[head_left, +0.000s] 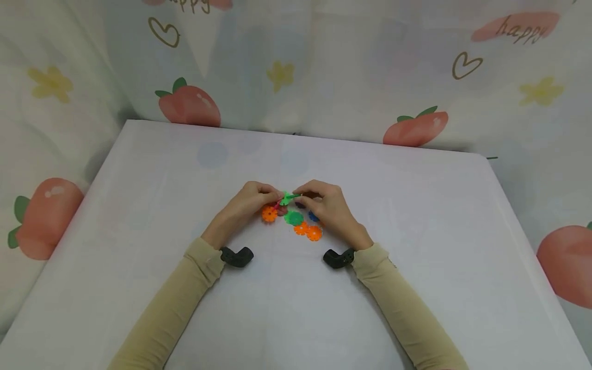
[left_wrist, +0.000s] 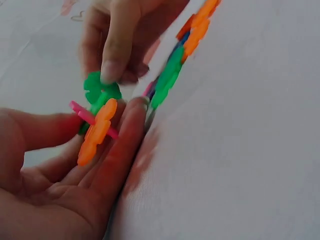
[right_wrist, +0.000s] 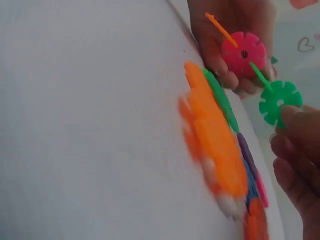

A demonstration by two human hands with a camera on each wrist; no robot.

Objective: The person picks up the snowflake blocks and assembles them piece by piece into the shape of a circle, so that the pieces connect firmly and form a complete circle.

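Right hand (head_left: 329,208) pinching green disc (right_wrist: 271,102), left hand (head_left: 246,203) pink disc (right_wrist: 240,64)

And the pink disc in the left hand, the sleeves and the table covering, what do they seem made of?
Pink disc: probably moulded plastic, smooth, low-sheen, with clean notches and even colour.
Sleeves: matte fabric, judging by the soft folds at the cuffs; fibre unclear.
Table covering: perhaps cloth, dull, with faint weave-like lines.
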